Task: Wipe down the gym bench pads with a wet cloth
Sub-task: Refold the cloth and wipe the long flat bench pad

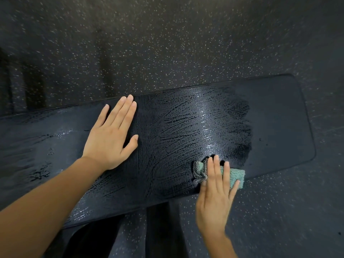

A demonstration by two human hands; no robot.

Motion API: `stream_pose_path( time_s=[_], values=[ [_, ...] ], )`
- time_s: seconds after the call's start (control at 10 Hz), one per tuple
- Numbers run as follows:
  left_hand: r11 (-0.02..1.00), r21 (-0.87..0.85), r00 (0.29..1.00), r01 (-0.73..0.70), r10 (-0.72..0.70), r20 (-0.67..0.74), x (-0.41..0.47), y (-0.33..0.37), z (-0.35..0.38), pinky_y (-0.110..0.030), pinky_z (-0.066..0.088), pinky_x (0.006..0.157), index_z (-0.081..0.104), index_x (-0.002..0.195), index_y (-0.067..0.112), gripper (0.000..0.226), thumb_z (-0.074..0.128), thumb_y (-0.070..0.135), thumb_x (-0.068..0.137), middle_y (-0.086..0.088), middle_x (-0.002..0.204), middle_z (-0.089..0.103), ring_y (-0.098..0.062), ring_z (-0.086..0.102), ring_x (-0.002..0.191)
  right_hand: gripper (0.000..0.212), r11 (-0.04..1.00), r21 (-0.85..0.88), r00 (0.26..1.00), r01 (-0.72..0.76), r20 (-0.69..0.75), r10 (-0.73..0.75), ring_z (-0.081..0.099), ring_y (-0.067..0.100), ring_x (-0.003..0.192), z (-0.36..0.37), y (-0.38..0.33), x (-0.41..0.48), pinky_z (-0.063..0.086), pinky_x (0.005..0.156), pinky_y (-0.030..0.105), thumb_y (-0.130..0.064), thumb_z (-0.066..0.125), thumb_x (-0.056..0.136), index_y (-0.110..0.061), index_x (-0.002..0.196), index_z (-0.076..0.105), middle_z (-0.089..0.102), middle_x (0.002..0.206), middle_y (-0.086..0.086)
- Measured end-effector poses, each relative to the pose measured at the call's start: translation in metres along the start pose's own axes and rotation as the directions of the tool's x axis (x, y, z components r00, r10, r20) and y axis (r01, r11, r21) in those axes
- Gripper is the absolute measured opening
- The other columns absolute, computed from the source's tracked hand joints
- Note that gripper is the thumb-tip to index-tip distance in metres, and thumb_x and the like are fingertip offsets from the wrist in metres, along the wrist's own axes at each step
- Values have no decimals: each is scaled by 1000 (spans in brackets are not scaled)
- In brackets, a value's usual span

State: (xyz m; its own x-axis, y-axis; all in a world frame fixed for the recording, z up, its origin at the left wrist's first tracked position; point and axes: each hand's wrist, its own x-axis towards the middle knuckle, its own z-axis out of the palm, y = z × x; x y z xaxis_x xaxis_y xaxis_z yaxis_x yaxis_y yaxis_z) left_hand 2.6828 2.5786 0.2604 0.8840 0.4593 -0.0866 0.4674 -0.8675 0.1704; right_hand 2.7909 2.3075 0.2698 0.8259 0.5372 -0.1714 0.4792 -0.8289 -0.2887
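Under both our hands lies the black bench pad (pixel 186 127), wet-streaked between them and dry beyond our right. Our left hand (pixel 113 135) rests flat, fingers straight. Our right hand (pixel 216 190) presses straight fingers onto the teal cloth (pixel 235 176).

Bench pad (pixel 275 116) lies open rightward; left hand (pixel 111 135) blocks leftward.

Wet bench pad (pixel 275 116) w/ teal cloth (pixel 236 176) atop
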Motion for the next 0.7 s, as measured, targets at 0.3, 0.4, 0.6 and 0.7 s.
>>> stream_pose_path(
  time_s=[0.3, 0.4, 0.6, 0.7],
  values=[
    [1000, -1, 1000, -2, 2, -7, 0, 0, 0, -47, 11, 123, 17, 157, 5, 74, 29, 43, 96, -9, 166, 11, -21, 8, 154, 51, 980, -50, 969, 193, 165, -182, 20, 17, 149, 28, -91, -43, 14, 115, 55, -35, 19, 104, -27, 153, 30, 22, 161, -13],
    [1000, -5, 1000, -1, 1, -4, 0, 0, -1, -47, 10, 123, 16, 157, 5, 73, 28, 44, 96, -9, 166, 11, -21, 7, 154, 58, 905, -45, 880, 424, 255, -400, 18, 13, 149, 15, -67, -30, 16, 115, 50, -33, 35, 96, -29, 154, 28, 18, 162, -15],
    [1000, 8, 1000, 1, -1, 7, 0, 0, -1, -46, 8, 124, 14, 157, 6, 73, 28, 44, 96, -8, 166, 10, -20, 5, 154, 59, 916, 5, 900, 401, 184, -395, 10, 11, 151, 0, -46, 41, 6, 120, 47, -26, 32, 95, -29, 153, 27, 20, 161, -15],
    [1000, 11, 1000, 2, -2, 7, 0, 0, -1, -45, 7, 124, 14, 157, 6, 73, 27, 44, 97, -8, 166, 10, -20, 5, 154, 57, 948, 9, 940, 319, 128, -317, 0, 8, 151, 0, -59, 85, -3, 120, 46, -29, 21, 98, -30, 155, 22, 13, 162, -16]
  ],
)
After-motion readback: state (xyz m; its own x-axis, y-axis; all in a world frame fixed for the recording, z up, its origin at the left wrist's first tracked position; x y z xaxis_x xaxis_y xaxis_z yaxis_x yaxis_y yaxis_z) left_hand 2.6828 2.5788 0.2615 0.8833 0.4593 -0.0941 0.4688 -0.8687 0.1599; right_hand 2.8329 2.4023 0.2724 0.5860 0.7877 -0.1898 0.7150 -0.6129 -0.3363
